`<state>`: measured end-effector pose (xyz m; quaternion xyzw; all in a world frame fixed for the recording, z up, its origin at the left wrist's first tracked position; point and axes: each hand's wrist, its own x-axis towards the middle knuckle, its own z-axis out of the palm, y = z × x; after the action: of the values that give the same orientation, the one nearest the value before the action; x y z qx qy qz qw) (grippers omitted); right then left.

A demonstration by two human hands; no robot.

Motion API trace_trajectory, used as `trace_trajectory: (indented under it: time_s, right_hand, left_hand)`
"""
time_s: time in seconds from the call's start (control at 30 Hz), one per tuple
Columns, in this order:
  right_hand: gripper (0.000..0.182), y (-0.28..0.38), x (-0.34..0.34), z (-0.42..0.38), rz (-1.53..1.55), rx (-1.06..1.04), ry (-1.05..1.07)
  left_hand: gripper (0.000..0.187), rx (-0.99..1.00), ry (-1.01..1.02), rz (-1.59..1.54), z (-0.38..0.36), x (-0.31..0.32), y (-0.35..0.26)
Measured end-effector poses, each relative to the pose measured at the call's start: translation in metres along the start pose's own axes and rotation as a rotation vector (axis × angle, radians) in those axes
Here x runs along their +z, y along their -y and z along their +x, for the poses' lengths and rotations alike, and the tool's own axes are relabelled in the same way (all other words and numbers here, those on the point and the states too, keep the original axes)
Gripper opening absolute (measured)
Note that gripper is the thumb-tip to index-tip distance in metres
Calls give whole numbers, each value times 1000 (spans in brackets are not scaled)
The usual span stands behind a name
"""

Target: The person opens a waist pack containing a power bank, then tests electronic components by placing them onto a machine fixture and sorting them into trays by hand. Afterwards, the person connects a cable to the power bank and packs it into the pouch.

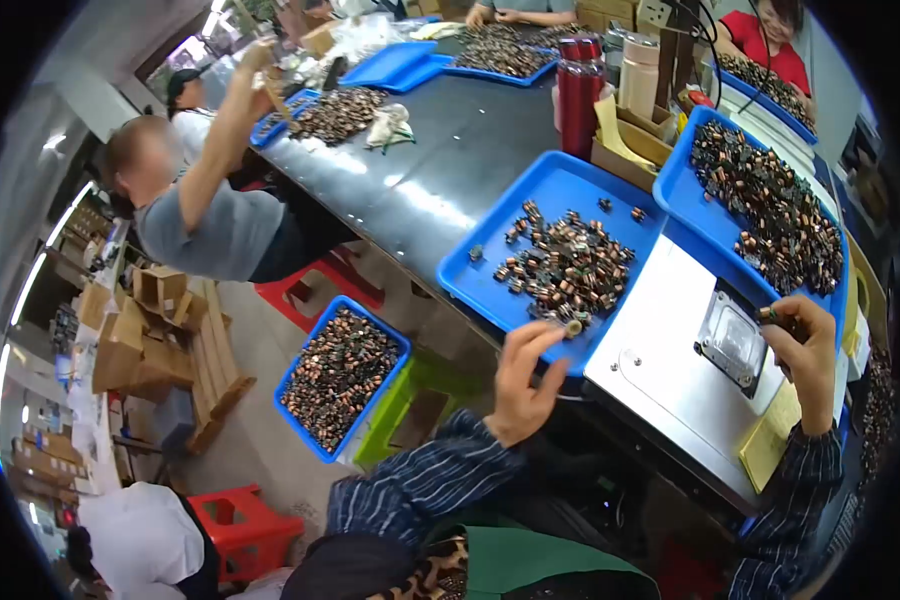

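Note:
My left hand (524,388) reaches over the near edge of a blue tray (478,282), thumb and fingers apart. A small copper-wound coil (573,328) shows right at its fingertips. In that tray lies a heap of similar coils (570,262) with dark ends and copper middles. My right hand (808,350) pinches another small dark coil part (769,315) between thumb and fingers. It is above the right side of a metal-topped machine (660,330), beside a raised clear-covered fixture (735,340).
A second blue tray of coils (705,195) stands behind the machine. A yellow pad (770,440) lies at its near right. Red and pale flasks (582,100) stand beyond. A coil-filled tray (320,440) sits low on the left. Another person (220,225) sits across with an arm raised.

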<state>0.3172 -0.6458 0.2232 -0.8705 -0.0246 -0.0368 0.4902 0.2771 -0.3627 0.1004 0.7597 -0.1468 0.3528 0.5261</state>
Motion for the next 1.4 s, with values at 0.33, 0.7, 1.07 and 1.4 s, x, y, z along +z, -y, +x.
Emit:
trace_trajectory:
  time_s: [0.33, 0.7, 1.07, 1.4]
  right_hand:
    - [10, 80, 111, 97, -370, -665, 465]
    - [43, 73, 157, 128, -1050, -753, 563]
    - [36, 59, -24, -85, -941, -98, 33]
    - [35, 55, -27, -133, -869, 48, -27]
  left_hand:
    - [18, -220, 857, -146, -101, -3, 34]
    - [24, -287, 1061, -183, -101, -2, 61]
    - [42, -297, 1603, -489, -99, 41, 78]
    - [48, -171, 1647, -433, -84, 58, 63]
